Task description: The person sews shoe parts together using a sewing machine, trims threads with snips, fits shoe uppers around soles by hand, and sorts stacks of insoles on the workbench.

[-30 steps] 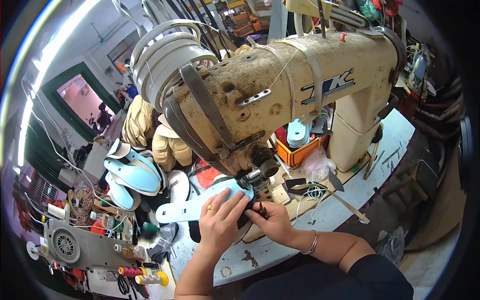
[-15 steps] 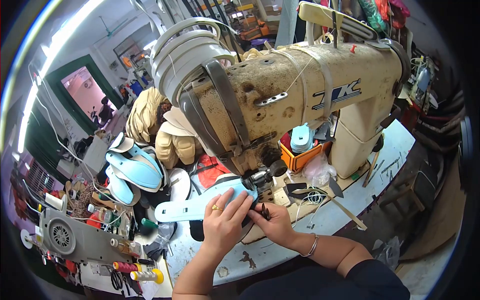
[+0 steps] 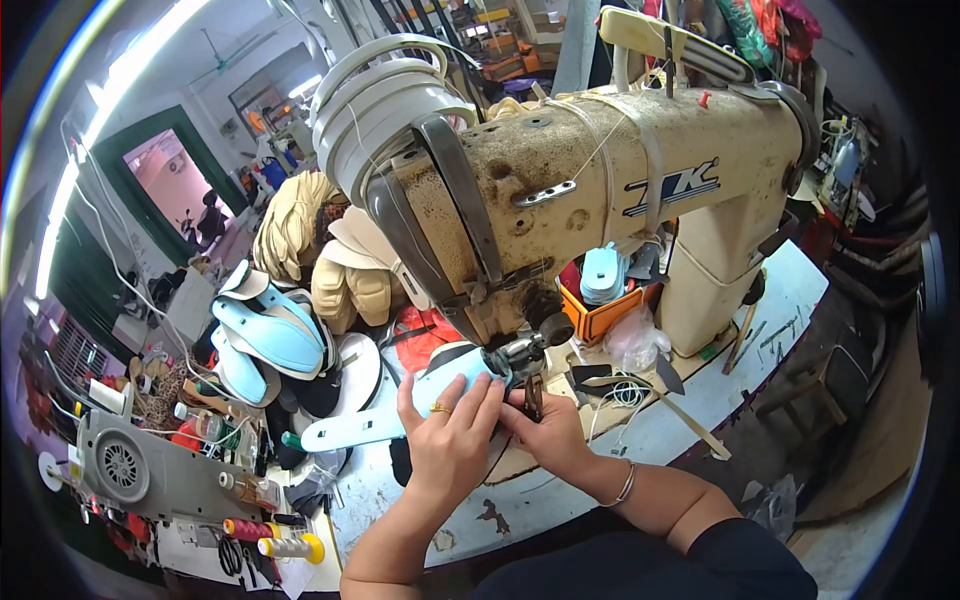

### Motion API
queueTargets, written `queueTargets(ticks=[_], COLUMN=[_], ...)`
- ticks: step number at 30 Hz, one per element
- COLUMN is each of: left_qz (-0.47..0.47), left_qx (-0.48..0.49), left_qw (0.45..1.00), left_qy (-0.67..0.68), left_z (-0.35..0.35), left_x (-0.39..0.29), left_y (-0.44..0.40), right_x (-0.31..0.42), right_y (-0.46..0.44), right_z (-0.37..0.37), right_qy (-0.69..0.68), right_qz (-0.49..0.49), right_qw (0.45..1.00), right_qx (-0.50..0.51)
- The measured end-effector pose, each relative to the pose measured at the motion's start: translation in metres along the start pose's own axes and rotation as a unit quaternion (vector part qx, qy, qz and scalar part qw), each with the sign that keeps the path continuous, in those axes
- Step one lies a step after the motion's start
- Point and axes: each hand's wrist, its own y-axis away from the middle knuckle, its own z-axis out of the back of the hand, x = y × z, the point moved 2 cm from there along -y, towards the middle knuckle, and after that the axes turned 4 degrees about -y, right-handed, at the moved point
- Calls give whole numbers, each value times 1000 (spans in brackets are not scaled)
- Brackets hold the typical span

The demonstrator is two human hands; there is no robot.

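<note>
A light blue shoe upper piece (image 3: 365, 428), with a long strap reaching left, lies under the presser foot (image 3: 525, 352) of a sewing machine (image 3: 560, 165). My left hand (image 3: 452, 430) rests on it, fingers stretched out and spread, a ring on one of them. Close by on the right, my right hand (image 3: 548, 432) is closed around small dark metal thread snips (image 3: 533, 398), which point up beside the needle area. Its thumb and fingertips are at the edge of the blue piece. The stitching spot itself is partly hidden by the machine head and my fingers.
Blue and white shoe parts (image 3: 268, 335) are piled on the left, near beige padded pieces (image 3: 350, 285). An orange bin (image 3: 600, 318) with blue pieces stands behind the machine arm. Thread spools (image 3: 290, 548) and a grey motor-like unit (image 3: 125, 465) sit at the lower left.
The blue piece has shifted slightly left and turned a little. The snips in my right hand have tilted upright and risen toward the needle area. My left hand's fingers have spread wider.
</note>
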Motion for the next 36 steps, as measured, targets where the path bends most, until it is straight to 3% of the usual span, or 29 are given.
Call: queueTargets(ticks=[5,7,15,17,19,22,23,25,27,28,29,31,32,36], left_qz=[5,1,-12,5,55,140,174,164,39,-77,-127,-62,-51,-73], left_qx=[30,51,79,102,60,-41,14,46,113,107,99,138,129,135], left_qw=[999,997,994,993,989,989,985,985,990,987,972,927,923,931], left_qy=[-25,-60,-74,64,124,23,-4,-13,71,93,173,343,360,332], left_z=[9,10,20,47,84,87,79,49,27,21,24,37,40,42], left_x=[-11,-15,-24,-20,-2,58,79,93,87,79,68,44,40,36], left_y=[-6,-8,-8,3,8,26,33,34,49,50,54,43,39,36], right_x=[5,12,12,12,11,9,8,8,11,13,14,22,23,21], right_y=[1,3,4,3,5,5,5,7,6,5,6,6,7,4], right_z=[-1,-1,4,5,6,8,8,9,10,11,12,13,13,16], right_qy=[-34,9,28,13,33,40,58,82,105,112,120,101,81,57], right_qz=[-12,34,4,15,22,25,41,45,57,45,32,1,-32,-15], right_qw=[999,999,1000,1000,999,999,997,996,993,993,992,995,996,997], right_qx=[5,3,-12,-17,-27,-25,-23,-13,-8,1,10,13,23,41])
